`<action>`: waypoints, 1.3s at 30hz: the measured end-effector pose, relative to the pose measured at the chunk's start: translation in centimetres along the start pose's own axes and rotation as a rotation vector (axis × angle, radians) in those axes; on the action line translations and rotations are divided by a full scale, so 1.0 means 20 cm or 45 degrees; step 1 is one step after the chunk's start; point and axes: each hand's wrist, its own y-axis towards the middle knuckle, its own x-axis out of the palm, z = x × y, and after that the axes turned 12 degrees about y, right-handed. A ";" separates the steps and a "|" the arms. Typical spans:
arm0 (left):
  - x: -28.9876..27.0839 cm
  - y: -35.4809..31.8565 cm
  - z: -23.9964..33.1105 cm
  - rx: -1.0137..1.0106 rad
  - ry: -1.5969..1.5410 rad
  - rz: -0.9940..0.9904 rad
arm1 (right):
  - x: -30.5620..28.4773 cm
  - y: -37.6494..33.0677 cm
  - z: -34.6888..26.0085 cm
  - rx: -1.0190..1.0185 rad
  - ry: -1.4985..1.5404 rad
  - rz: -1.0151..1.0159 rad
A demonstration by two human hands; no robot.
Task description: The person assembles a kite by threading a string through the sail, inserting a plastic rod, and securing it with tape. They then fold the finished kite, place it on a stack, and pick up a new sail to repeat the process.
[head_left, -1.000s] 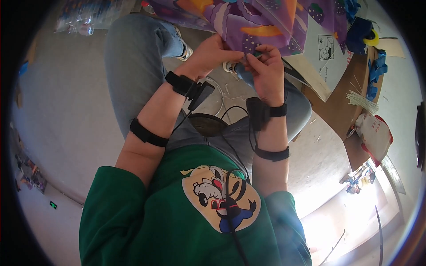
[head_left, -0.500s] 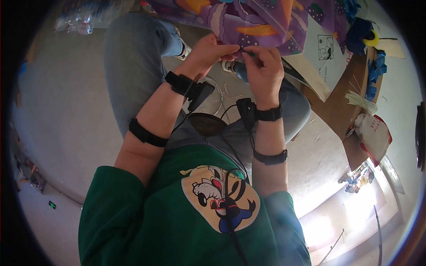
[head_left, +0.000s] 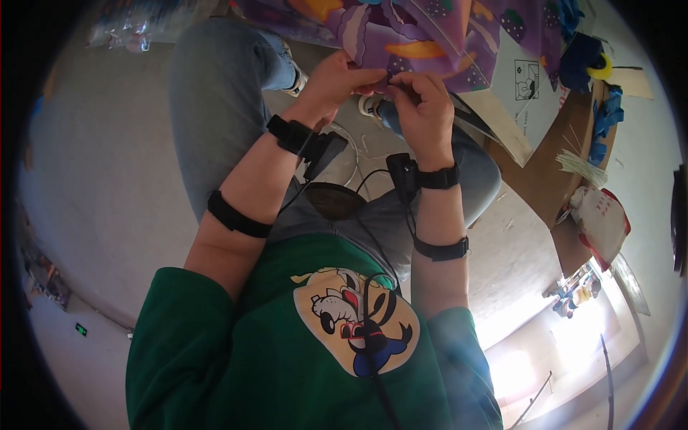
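My left hand (head_left: 335, 82) is closed, its thumb stretched to the right along the fingers, at the near edge of a purple sheet (head_left: 437, 57) printed with colourful shapes. Close beside it, my right hand (head_left: 427, 111) is pinched, thumb against curled fingertips. The two sets of fingertips almost meet just below the sheet's edge. Whatever lies between them is too small and too hidden to name. Black straps with small dark devices are on both wrists.
A white printed panel (head_left: 527, 107) juts out beside the sheet, over brown cardboard (head_left: 545, 168). To the right lie blue strips (head_left: 608, 118), a yellow ring (head_left: 600, 68), a bundle of pale thin sticks (head_left: 582, 166) and a white-and-red bag (head_left: 600, 223). Clear plastic packs (head_left: 140, 27) are far left.
My right hand has shifted slightly left and turned a little. A small dark green bit seen at its fingertips before no longer shows. The left hand stays nearly in place.
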 end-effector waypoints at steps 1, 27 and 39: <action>0.00 0.00 0.00 -0.007 0.000 -0.003 | 0.00 0.00 0.00 -0.003 0.009 -0.005; 0.01 -0.01 0.02 -0.096 -0.171 0.009 | 0.02 -0.03 -0.02 -0.047 0.047 0.073; 0.01 -0.02 0.02 -0.089 -0.215 -0.002 | 0.02 -0.03 -0.02 -0.071 0.049 0.076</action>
